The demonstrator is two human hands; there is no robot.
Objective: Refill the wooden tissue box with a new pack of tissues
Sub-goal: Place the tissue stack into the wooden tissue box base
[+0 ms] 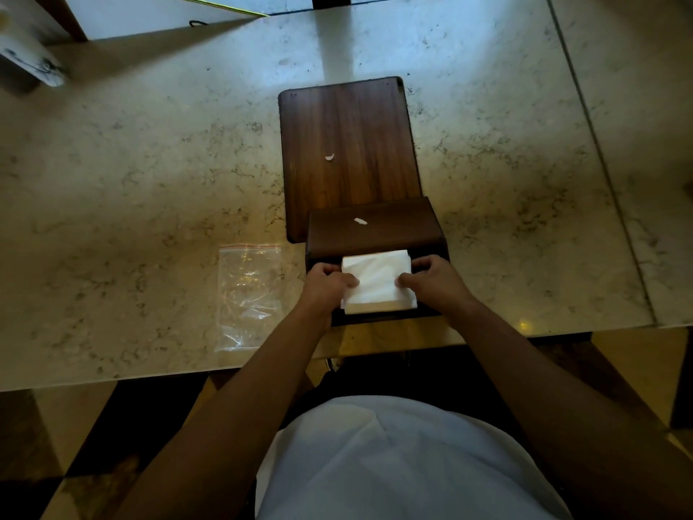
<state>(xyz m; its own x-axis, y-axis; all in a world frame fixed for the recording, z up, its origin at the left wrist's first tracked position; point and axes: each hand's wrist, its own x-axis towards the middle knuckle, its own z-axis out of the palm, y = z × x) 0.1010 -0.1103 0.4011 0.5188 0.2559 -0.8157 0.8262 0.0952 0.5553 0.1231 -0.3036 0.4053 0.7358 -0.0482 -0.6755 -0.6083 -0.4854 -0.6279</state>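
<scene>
A dark wooden tissue box (375, 228) stands near the front edge of the marble table, its open side facing up. A white stack of tissues (377, 281) lies partly inside it, sticking out above the rim. My left hand (326, 285) grips the stack's left side and my right hand (431, 279) grips its right side. Behind the box lies the flat wooden lid panel (348, 144), with a small white paper scrap on it. Another scrap sits on the box wall.
An empty clear zip bag (247, 294) with a red seal lies on the marble table (150, 182) left of the box. A white object (30, 58) stands at the far left corner. The table's front edge is just below the box.
</scene>
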